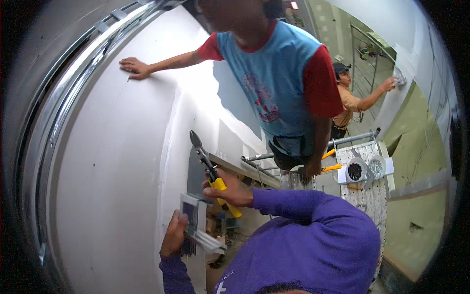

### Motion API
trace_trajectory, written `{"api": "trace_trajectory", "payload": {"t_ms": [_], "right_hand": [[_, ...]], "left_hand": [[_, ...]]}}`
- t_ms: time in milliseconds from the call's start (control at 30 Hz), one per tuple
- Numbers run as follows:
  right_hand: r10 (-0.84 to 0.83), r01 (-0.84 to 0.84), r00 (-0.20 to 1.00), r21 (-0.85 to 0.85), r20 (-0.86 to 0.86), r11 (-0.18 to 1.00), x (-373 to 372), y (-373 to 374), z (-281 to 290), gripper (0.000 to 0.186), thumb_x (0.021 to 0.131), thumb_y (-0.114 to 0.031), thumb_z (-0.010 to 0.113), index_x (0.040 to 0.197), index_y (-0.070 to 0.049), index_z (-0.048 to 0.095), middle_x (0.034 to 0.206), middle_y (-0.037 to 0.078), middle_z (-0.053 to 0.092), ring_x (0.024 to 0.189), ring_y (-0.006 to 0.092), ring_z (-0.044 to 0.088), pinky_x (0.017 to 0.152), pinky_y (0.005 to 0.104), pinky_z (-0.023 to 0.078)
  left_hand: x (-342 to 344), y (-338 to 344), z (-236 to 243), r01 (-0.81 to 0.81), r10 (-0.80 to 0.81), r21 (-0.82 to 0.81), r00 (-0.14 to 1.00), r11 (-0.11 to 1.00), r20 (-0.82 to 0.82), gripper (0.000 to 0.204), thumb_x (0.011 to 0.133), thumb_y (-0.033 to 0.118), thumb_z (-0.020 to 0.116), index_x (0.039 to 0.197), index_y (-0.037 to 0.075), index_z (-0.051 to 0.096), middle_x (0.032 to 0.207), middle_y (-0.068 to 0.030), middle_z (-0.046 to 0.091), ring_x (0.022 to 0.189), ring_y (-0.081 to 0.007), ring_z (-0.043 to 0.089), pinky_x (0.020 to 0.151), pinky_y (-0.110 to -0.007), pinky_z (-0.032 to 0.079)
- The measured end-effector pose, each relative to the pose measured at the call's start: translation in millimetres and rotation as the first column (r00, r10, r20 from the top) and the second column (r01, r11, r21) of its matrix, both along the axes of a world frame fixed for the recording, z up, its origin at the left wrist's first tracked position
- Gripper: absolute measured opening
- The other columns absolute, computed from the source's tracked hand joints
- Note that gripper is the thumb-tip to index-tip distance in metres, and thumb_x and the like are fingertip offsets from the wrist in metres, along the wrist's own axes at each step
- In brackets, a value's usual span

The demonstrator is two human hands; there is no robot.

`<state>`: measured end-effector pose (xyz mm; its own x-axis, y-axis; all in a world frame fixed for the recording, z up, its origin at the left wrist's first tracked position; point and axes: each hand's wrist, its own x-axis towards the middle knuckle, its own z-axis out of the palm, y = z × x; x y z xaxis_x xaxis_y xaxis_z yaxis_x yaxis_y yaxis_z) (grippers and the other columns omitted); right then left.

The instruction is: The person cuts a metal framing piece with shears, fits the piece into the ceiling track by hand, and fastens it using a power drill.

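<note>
My right hand (232,188) grips yellow-handled metal snips (218,188), their dark jaws angled up toward the white wall. Below it, my left hand (174,230) is closed on short grey metal channel pieces (203,232), one of which sticks out toward the lower right. Both hands are in front of the wall's white edge, with my purple sleeves coming from below.
A co-worker in blue and red (274,83) presses a hand on the white wall (112,161). Farther right another worker (347,98) reaches to a panel. A scaffold platform (362,201) holds round containers (355,170) and orange-handled tools. Metal tracks (56,122) run along the left.
</note>
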<state>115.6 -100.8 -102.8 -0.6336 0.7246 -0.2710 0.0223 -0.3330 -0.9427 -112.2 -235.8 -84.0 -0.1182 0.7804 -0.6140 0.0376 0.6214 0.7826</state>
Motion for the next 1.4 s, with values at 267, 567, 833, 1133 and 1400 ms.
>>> {"api": "trace_trajectory", "payload": {"t_ms": [267,567,833,1133,1400], "right_hand": [[-0.196,0.177,0.957,0.104,0.214,0.979,26.5,3.9,-30.7,0.059,0.075,-0.052,0.076,0.103,-0.005,0.054,0.090,0.007,0.057,0.080,0.0168,0.054,0.071,0.0337,0.047],[-0.184,0.178,0.983,-0.211,-0.007,0.961,44.2,29.1,0.9,0.050,0.077,-0.020,0.079,0.114,-0.003,0.051,0.091,0.007,0.063,0.078,0.0184,0.064,0.071,0.0326,0.054],[-0.399,0.324,0.910,-0.411,-0.110,0.852,87.6,69.7,15.5,0.041,0.081,-0.018,0.071,0.116,-0.005,0.055,0.092,0.007,0.057,0.076,0.0194,0.061,0.071,0.0389,0.058],[-0.780,0.725,0.618,-0.312,-0.098,0.614,125.8,13.8,15.8,0.044,0.082,-0.013,0.070,0.120,-0.004,0.050,0.087,0.006,0.059,0.073,0.0219,0.063,0.066,0.0369,0.056],[-0.762,0.733,0.646,-0.245,-0.041,0.635,131.1,16.6,17.5,0.052,0.081,-0.018,0.075,0.122,-0.003,0.046,0.094,0.011,0.062,0.080,0.0242,0.066,0.071,0.0382,0.056]], "left_hand": [[10.7,77.2,32.9,0.523,-0.503,-0.073,0.759,0.849,-0.413,0.056,0.095,0.052,0.051,0.114,0.000,0.044,0.082,-0.0219,0.063,0.079,-0.0349,0.066,0.070,-0.042,0.049],[-5.7,126.1,58.2,0.649,-0.623,-0.022,0.719,0.760,-0.308,0.054,0.093,0.050,0.056,0.116,0.003,0.042,0.088,-0.0197,0.067,0.080,-0.0285,0.066,0.067,-0.039,0.049],[-23.1,171.7,84.2,0.046,-0.169,0.209,0.762,0.977,0.624,0.045,0.098,0.034,0.052,0.129,0.003,0.048,0.114,-0.0229,0.062,0.095,-0.0291,0.066,0.087,-0.043,0.053],[115.5,90.1,-25.5,0.013,-0.239,0.329,0.715,0.944,0.657,0.059,0.090,0.028,0.066,0.132,-0.005,0.043,0.126,-0.0234,0.055,0.118,-0.0317,0.055,0.102,-0.044,0.044],[133.0,120.9,-1.7,0.032,-0.214,0.358,0.851,0.933,0.481,0.052,0.090,0.028,0.064,0.127,-0.005,0.047,0.101,-0.0140,0.063,0.092,-0.0249,0.066,0.082,-0.035,0.054]]}}
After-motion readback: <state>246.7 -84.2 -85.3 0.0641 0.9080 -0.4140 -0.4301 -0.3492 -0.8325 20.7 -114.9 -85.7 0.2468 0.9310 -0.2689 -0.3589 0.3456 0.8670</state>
